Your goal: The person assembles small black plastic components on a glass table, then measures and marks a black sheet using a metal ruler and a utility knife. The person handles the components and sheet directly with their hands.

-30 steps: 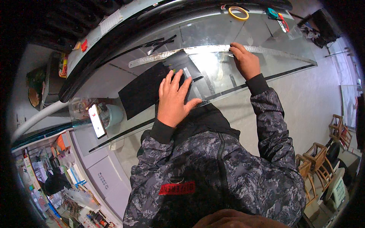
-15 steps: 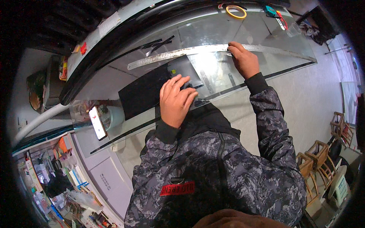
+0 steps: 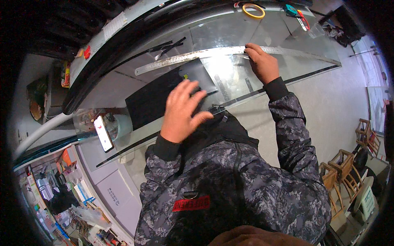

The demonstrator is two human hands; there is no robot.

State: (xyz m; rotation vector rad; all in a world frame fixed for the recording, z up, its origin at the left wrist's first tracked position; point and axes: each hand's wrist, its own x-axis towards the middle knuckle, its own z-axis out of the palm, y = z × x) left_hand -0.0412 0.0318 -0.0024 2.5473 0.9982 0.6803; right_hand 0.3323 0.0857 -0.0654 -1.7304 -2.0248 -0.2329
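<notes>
My right hand is closed in a pinch at the long metal ruler, fingertips at its far edge. A thin pale sliver shows beside the fingers, too small to name; what they grip is hidden. Lower left, my left hand is open above the near edge of a black sheet, thumb stretched out to the right and fingers slightly blurred. The sheet lies on a glass tabletop, its right part glossy grey with a small yellow-green spot. The ruler lies beyond it, running left to right.
Black strips lie beyond the ruler's left part. A yellow tape roll and a teal-and-red tool are at the far edge. A phone rests at the left. Wooden stools stand on the right; a cluttered shelf, lower left.
My left hand has lifted back toward me and a little left, its fingers spreading from a curled pose. My right hand stays at the same part of the ruler.
</notes>
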